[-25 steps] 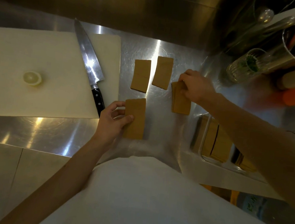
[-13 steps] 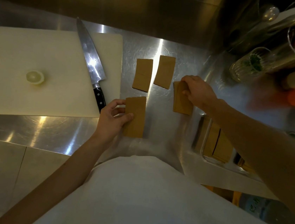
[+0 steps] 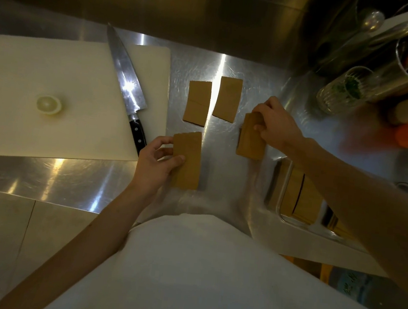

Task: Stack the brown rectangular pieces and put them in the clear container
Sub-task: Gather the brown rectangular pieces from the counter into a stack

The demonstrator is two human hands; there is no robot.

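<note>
Several brown rectangular pieces lie on the steel counter (image 3: 233, 63). My left hand (image 3: 154, 164) grips the left edge of the nearest piece (image 3: 188, 160), thumb on top. My right hand (image 3: 276, 123) holds the top end of a small stack of pieces (image 3: 250, 140) to the right. Two single pieces lie flat farther back: a left one (image 3: 197, 101) and a right one (image 3: 227, 98). The clear container (image 3: 283, 188) stands at the right under my right forearm, with more brown pieces (image 3: 302, 198) inside it.
A white cutting board (image 3: 52, 91) lies at the left with a lemon half (image 3: 48, 105) on it. A large knife (image 3: 126, 87) rests across the board's right part, handle toward me. Glass jar (image 3: 342, 90), metal cup and orange tools crowd the far right.
My right hand has shifted slightly toward me on the stack, and the stack has tilted a little. My left hand stays on the near piece.
</note>
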